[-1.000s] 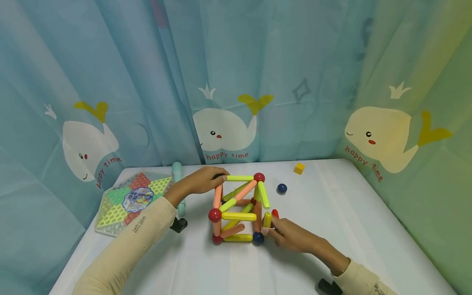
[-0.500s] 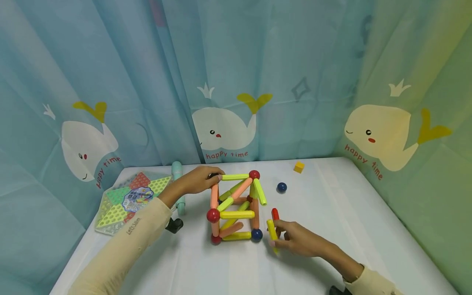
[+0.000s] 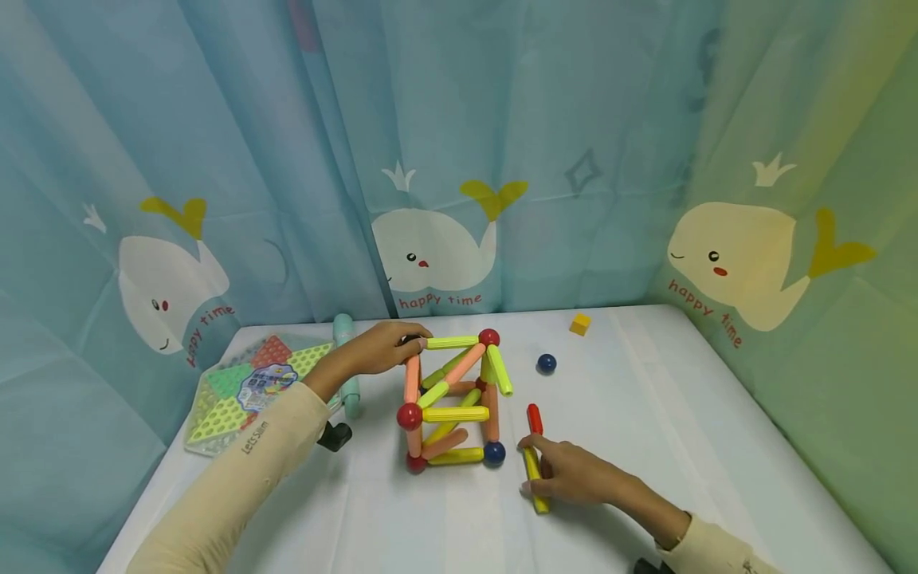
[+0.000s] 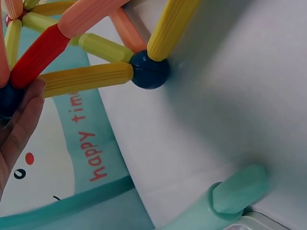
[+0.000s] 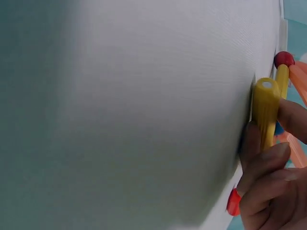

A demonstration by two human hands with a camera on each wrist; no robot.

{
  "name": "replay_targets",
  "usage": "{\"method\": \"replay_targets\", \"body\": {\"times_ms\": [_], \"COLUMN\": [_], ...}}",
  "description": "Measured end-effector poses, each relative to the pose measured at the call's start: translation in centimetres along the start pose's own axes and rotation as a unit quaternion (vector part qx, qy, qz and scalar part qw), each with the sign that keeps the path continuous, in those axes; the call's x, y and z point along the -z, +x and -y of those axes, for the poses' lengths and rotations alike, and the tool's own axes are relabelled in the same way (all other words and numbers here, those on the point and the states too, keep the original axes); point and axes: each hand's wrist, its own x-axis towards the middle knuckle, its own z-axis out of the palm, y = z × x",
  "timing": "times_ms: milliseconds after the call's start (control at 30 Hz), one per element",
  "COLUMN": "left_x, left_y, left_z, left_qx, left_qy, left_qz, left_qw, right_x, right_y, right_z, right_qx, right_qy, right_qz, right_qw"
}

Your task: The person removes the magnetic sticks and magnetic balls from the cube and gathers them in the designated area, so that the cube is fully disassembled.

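A cube-like frame of magnetic sticks and balls stands mid-table, with a red ball (image 3: 409, 418) at its near upper left corner. My left hand (image 3: 383, 348) holds the dark blue ball (image 4: 8, 101) at the frame's back upper left corner; its fingers (image 4: 24, 120) lie around it. A lime stick (image 3: 500, 369) slants down from the back upper right red ball (image 3: 489, 339), its lower end free. Right of the frame, my right hand (image 3: 574, 472) pinches a yellow stick (image 5: 265, 105) low over the table, partly covered by the fingers. A red stick (image 3: 534, 420) lies just beyond that hand.
Farther back lie a loose dark blue ball (image 3: 547, 363) and a small yellow cube (image 3: 580, 324). A clear case with coloured panels (image 3: 229, 383) lies at the left beside a teal cylinder (image 3: 344, 328). A whale-print curtain (image 3: 602, 239) hangs behind the table.
My right hand has drawn the yellow stick away from the frame, towards me and down to the table. The frame has shifted slightly left, with my left hand still on its corner.
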Motion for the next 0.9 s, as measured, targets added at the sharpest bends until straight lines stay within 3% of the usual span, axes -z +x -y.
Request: {"method": "replay_targets", "body": {"times_ms": [133, 367, 733, 900], "left_x": [0.2, 0.3, 0.0, -0.2], "left_y": [0.1, 0.1, 0.4, 0.4], "left_z": [0.2, 0.2, 0.6, 0.7], "left_qx": [-0.004, -0.012, -0.009, -0.008], "left_qy": [0.006, 0.005, 0.002, 0.01], "left_qz": [-0.002, -0.001, -0.005, -0.011], "left_qw": [1.0, 0.9999, 0.9999, 0.9999], "right_x": [0.0, 0.4, -0.3, -0.3], "right_y": [0.2, -0.1, 0.0, -0.1], "right_z": [0.1, -0.2, 0.8, 0.8], "right_qx": [-0.009, 0.029, -0.021, -0.02], "right_qy": [0.009, 0.001, 0.019, 0.012], "right_qz": [0.021, 0.057, 0.055, 0.052], "right_qw": [0.9997, 0.9979, 0.9981, 0.9984]}}
